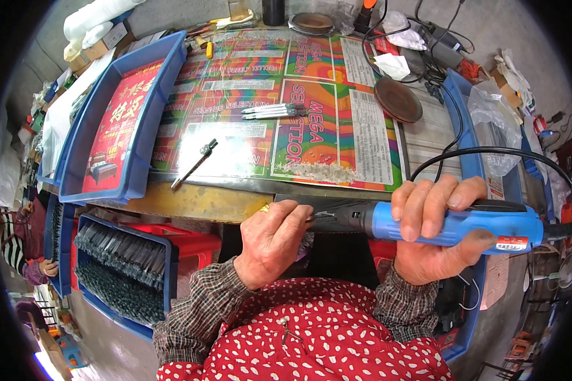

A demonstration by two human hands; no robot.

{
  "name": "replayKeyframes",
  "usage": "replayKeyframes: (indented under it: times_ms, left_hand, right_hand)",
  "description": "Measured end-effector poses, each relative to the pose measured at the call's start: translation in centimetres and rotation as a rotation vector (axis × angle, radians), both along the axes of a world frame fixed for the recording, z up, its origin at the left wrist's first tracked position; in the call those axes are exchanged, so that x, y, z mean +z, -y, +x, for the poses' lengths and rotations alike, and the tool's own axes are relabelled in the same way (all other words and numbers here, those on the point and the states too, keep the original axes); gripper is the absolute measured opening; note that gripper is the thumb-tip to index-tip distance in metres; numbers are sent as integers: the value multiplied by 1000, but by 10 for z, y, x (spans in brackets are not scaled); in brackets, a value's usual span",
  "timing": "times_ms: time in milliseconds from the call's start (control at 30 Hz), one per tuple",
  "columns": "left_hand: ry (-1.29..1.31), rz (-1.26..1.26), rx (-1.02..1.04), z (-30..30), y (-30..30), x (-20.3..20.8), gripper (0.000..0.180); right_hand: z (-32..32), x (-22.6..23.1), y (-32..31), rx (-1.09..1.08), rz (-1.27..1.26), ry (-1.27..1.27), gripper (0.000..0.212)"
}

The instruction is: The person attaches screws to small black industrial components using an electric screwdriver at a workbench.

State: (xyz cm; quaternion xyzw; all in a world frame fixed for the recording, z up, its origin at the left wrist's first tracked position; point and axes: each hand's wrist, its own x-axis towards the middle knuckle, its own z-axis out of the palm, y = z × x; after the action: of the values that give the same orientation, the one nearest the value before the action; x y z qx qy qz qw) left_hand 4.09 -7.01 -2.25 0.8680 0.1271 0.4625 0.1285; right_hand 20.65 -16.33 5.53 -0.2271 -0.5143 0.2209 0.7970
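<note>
My right hand [418, 261] grips a blue electric screwdriver [483, 227] with a black nose and a thick black cord. The tool lies level across the table's near edge, its nose pointing left. Close to that nose, my left hand [272, 240] is closed in a pinch; my fingers hide most of what they hold. A slim rod with a dark upper end [196, 164] lies alone on the printed table cover [229, 136]. Farther back, several silver rods with dark ends [270, 112] lie side by side.
A long blue tray [162, 108] stands at the left. Below it, a blue bin [171, 267] full of dark rods sits by a red stool [200, 244]. A brown round dish [398, 100] and black cords [454, 120] are at the right. Another person's hand [47, 268] shows far left.
</note>
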Motion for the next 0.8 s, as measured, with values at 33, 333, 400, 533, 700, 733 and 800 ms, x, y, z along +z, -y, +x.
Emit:
replayKeyframes:
  times_ms: [33, 333, 400, 533, 700, 733, 800]
  left_hand:
    - [14, -81, 7, -1, 1, 0, 32]
    - [-15, -726, -50, -18, 19, 10, 24]
    - [21, -669, -47, -19, 18, 6, 25]
    - [45, -501, -15, -19, 19, 4, 26]
    - [30, -128, -8, -17, 14, 4, 27]
    - [58, -57, -18, -16, 13, 3, 27]
    - [55, 0, -18, -15, 10, 3, 25]
  right_hand:
    - [0, 1, 0, 1, -8, 1, 48]
    - [-10, 9, 4, -22, -61, -65, 45]
    - [-3, 2, 3, 66, 3, 31, 51]
    - [-3, 1, 3, 66, 3, 35, 50]
    - [-4, 2, 3, 80, 25, 16, 51]
    - [-4, 2, 3, 80, 26, 17, 51]
    - [-6, 1, 2, 91, 31, 6, 51]
